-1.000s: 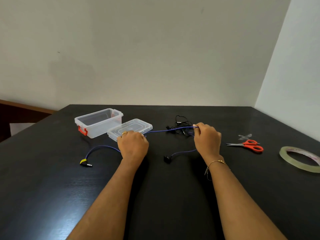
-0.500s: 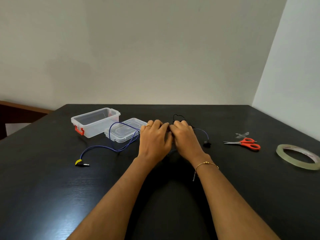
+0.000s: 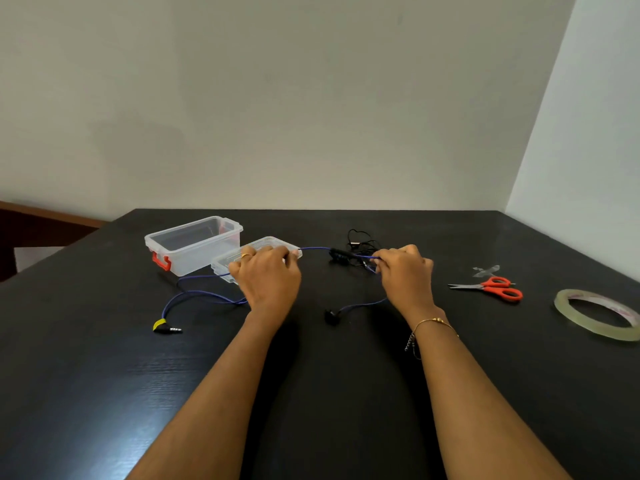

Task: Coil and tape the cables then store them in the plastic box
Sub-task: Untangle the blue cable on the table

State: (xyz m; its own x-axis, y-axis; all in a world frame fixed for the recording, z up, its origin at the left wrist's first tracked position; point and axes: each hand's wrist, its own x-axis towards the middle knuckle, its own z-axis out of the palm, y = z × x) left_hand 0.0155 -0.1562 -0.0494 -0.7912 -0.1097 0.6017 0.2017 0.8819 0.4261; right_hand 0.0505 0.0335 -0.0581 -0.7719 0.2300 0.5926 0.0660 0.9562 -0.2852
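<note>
A blue earphone cable (image 3: 313, 249) stretches between my two hands above the black table. My left hand (image 3: 268, 277) grips it over the box lid, and loops of it trail left to a yellow-tipped jack plug (image 3: 165, 327). My right hand (image 3: 405, 271) pinches the other part, and an earbud (image 3: 330, 316) hangs from it onto the table. A black cable (image 3: 360, 239) lies tangled just behind my hands. The clear plastic box (image 3: 194, 245) with a red clasp stands open at the left, its lid (image 3: 232, 263) beside it.
Orange-handled scissors (image 3: 491, 287) lie to the right with a cut piece of tape (image 3: 486, 270) behind them. A roll of clear tape (image 3: 597, 313) lies flat near the right edge. Walls close off the far and right sides of the table.
My hands were together half a second ago; they have now drawn apart, pulling the blue cable taut between them. An extra loop of cable now lies by my left hand.
</note>
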